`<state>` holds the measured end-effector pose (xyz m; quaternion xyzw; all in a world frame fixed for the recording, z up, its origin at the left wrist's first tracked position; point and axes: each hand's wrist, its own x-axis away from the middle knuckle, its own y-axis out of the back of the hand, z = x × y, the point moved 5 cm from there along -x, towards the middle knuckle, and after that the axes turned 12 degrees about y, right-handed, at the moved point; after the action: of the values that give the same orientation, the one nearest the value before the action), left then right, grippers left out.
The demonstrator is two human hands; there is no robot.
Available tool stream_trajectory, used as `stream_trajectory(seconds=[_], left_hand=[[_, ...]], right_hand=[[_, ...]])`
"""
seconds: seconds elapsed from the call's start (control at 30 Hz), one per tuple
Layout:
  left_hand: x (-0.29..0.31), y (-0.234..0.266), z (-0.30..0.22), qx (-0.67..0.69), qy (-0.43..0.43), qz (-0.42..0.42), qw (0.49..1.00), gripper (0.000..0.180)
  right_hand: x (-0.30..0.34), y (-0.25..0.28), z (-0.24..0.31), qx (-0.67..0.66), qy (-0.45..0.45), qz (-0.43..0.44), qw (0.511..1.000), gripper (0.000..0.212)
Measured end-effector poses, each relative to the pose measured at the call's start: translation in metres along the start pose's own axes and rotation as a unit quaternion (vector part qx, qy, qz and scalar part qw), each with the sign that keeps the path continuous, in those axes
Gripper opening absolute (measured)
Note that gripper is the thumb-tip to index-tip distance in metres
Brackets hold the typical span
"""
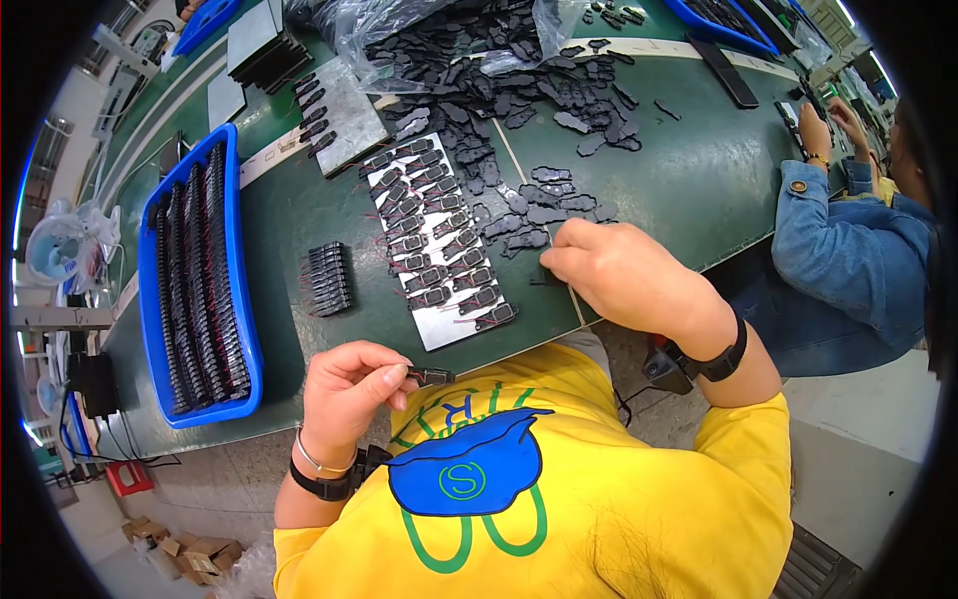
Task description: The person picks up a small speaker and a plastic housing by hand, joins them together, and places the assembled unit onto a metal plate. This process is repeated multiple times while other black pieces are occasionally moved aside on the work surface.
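Observation:
In front of my yellow shirt, my left hand (357,384) pinches a small black speaker-like part (431,376) between thumb and fingers. My right hand (629,275) is closed, fingertips together at the table, right of the metal plate; what they hold, if anything, is hidden. Between my hands lies a pale metal plate (439,329) bearing two columns of similar black parts with thin red wires. Just beyond my right fingertips are loose flat black plastic pieces (544,213). A tight stack of black parts (327,280) sits left of the plate.
A blue tray (252,384) holding long rows of black parts stands at the left. Farther back, many flat black pieces (519,80) spill from a clear plastic bag (349,35). Another metal plate (349,110) lies back left. A co-worker in a denim sleeve (833,240) works at the right.

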<state>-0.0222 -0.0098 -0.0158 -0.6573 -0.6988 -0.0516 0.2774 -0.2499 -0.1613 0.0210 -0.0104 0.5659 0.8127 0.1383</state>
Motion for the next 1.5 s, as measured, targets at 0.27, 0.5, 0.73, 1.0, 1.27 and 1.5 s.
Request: stream_trajectory(seconds=[0.27,0.5,0.73,1.0,1.27,1.5], left_hand=[[0.0,0.001,0.0,0.009,0.003,-0.004,1.0,0.009],[-0.001,0.0,-0.002,0.027,0.019,-0.045,0.998,0.01],[-0.009,-0.005,-0.001,0.028,0.033,-0.055,0.998,0.011],[-0.01,-0.009,-0.003,0.032,0.025,-0.054,0.998,0.012],[-0.011,-0.012,0.0,0.069,0.018,-0.047,0.996,0.013],[-0.013,-0.01,0.004,0.087,-0.003,-0.046,0.995,0.013]], right_hand=[[0.004,0.003,0.002,0.008,-0.03,-0.035,0.999,0.019],[-0.003,-0.002,-0.001,0.008,-0.069,-0.05,0.996,0.02],[-0.002,-0.005,0.021,-0.097,-0.039,-0.234,0.967,0.028],[-0.049,-0.005,0.074,-0.099,0.139,-0.269,0.948,0.03],[-0.05,-0.022,0.081,-0.063,0.126,-0.284,0.948,0.025],[-0.05,-0.026,0.077,-0.088,0.12,-0.292,0.945,0.025]])
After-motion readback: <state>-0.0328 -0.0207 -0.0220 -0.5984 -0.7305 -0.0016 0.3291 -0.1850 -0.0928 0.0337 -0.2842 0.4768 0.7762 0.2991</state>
